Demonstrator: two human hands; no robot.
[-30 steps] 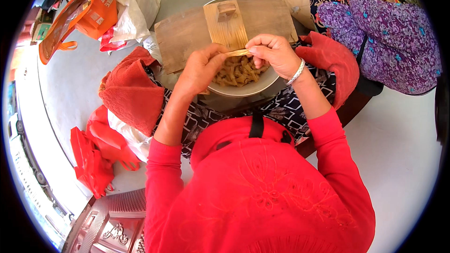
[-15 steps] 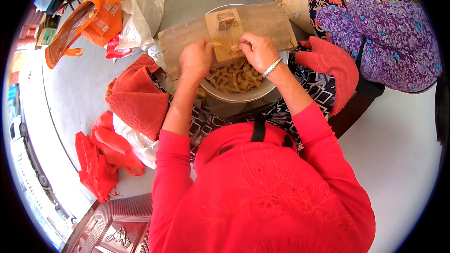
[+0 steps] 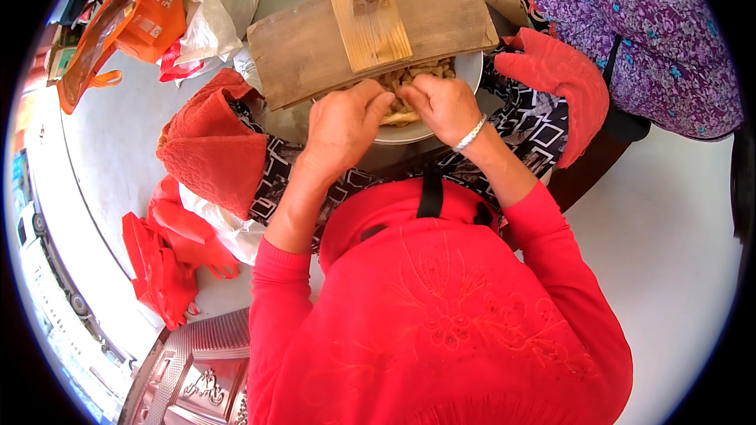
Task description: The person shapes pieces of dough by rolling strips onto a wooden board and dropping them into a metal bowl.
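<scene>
Pale floor, metal bowl on lap under wooden slicing board; left hand and right hand together, pinched on a pale strip at bowl's near rim; mid-sorting step, next probably needs careful separating.

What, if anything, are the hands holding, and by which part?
Both the left hand and right hand pinch a pale strip over the bowl, one at each end; what it is cannot be told.

Rough matt wooden board – on a smooth, shiny metal bowl.
</scene>
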